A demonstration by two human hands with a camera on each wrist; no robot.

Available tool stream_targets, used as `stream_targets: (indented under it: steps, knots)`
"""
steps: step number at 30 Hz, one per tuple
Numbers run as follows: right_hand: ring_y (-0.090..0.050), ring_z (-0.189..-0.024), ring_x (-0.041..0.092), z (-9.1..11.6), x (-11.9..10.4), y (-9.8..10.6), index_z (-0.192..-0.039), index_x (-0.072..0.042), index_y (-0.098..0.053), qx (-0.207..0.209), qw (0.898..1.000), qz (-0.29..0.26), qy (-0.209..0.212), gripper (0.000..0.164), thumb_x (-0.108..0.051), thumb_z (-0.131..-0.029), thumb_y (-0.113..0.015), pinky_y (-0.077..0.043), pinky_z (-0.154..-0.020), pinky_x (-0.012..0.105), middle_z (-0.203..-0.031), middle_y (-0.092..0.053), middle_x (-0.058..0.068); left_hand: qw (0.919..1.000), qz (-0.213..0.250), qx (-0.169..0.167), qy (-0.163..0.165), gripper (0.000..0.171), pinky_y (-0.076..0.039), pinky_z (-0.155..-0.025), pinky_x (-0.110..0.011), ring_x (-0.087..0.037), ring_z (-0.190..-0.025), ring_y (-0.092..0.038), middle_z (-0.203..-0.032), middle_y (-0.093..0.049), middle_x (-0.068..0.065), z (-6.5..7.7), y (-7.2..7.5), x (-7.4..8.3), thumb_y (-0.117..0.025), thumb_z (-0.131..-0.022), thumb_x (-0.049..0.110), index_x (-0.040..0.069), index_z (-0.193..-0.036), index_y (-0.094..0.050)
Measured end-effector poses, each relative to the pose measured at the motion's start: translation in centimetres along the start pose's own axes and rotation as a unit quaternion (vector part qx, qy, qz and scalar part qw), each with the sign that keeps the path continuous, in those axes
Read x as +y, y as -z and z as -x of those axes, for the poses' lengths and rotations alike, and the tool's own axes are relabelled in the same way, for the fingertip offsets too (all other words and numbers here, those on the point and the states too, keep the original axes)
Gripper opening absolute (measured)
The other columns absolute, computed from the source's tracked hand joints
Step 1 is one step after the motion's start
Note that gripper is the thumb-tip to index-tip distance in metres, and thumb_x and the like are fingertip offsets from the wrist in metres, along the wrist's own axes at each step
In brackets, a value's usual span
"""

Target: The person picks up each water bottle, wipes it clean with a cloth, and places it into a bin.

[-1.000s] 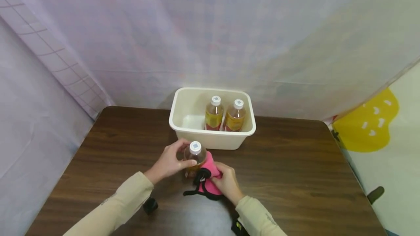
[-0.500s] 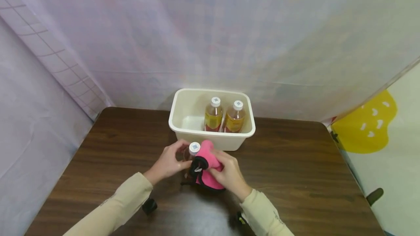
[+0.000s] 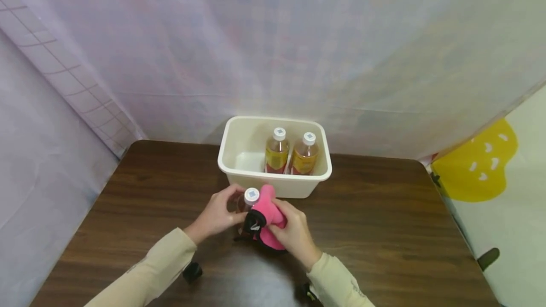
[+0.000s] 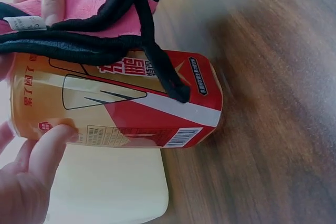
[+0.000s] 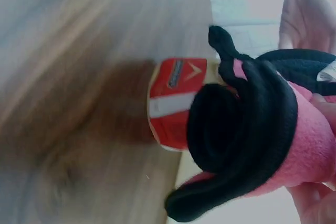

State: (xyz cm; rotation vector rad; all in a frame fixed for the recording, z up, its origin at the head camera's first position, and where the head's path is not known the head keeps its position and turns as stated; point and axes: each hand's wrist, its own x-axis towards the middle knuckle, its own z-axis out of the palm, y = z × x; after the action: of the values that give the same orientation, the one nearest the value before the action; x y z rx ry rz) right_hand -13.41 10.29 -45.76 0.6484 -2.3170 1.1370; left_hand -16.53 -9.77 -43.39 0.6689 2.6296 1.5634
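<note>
My left hand (image 3: 216,214) grips a drink bottle (image 4: 131,103) near its upper part, with the thumb on the label. The bottle is upright, with a white cap (image 3: 251,195) and a gold and red label. In my right hand (image 3: 295,235) is a bunched pink cloth (image 3: 269,210) with black trim, a white tag and a black loop, held against the bottle's side. The cloth covers part of the bottle in the head view. From the right wrist, the label's red lower end shows past the cloth's rolled black edge.
Behind the hands stands a cream tub (image 3: 279,181) with two similar bottles, one bottle (image 3: 276,155) beside the other bottle (image 3: 304,158), in its right half. A small black object (image 3: 193,272) lies on the brown table (image 3: 375,221) by the left sleeve. Curtains hang close behind.
My right hand has raised the pink cloth from the bottle's lower right side to just beside its cap. The left hand has kept its grip on the bottle.
</note>
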Motion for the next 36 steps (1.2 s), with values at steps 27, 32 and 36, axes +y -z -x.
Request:
stream_targets:
  steps: [27,32,36]
  knots:
    - [-0.059,-0.065,0.010,3.8,3.8,-3.0,-0.080,-0.004,-0.068,-0.013,0.992,-0.021,-0.123,0.030,0.005,-0.053,-0.077,-0.049,-0.059,0.023,-0.075,-0.068,0.006,0.9993,0.014,-0.001,0.034,0.041,-0.048,-0.082,-0.041,-0.023,-0.092,-0.060,-0.104,-0.064,-0.006,-0.1,-0.2,-0.2,-0.078,-0.070,0.017,0.009,-0.103,-0.057]
    - [-0.056,-0.065,0.007,2.3,2.3,-1.5,-0.082,-0.004,-0.068,0.002,0.997,-0.026,-0.070,0.032,0.005,-0.053,-0.076,-0.046,-0.057,0.018,-0.078,-0.068,0.005,0.9997,0.013,0.005,0.021,0.040,-0.048,-0.082,-0.042,-0.023,-0.091,-0.060,-0.103,-0.064,-0.007,-0.1,-0.3,-0.3,-0.078,-0.068,0.015,0.008,-0.102,-0.057]
    - [-0.053,-0.064,0.007,0.1,0.4,0.2,-0.083,-0.005,-0.067,0.001,0.999,-0.025,-0.024,0.030,0.003,-0.056,-0.076,-0.044,-0.056,0.017,-0.076,-0.066,0.004,0.9998,0.014,0.007,0.008,0.039,-0.048,-0.082,-0.044,-0.024,-0.090,-0.060,-0.099,-0.064,-0.008,0.1,-0.2,-0.3,-0.077,-0.068,0.008,0.006,-0.101,-0.057]
